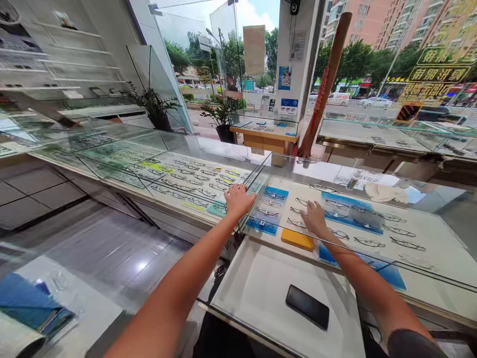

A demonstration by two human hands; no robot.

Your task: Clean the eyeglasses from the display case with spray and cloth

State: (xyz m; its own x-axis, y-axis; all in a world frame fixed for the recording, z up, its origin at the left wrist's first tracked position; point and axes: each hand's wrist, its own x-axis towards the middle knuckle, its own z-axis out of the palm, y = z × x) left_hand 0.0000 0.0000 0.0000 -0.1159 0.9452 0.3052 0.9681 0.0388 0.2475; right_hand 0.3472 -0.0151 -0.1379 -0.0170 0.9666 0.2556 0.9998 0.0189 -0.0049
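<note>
My left hand (238, 200) rests with its fingers apart on the glass at the joint between two display cases and holds nothing. My right hand (315, 218) is over the right case, its fingers bent at the right end of a pair of eyeglasses (297, 211) in a short column. Part of that pair is hidden by the hand. Below lies an orange case (297, 239). A blue card (269, 204) with eyeglasses on it lies to the left, and another blue card (350, 213) to the right.
A pulled-out white drawer (253, 288) in front of me holds a black phone (307, 307). The left glass case (179, 174) contains many eyeglasses. A wooden post (326, 84) and a small table (264, 132) stand beyond. Papers (33, 303) lie at lower left.
</note>
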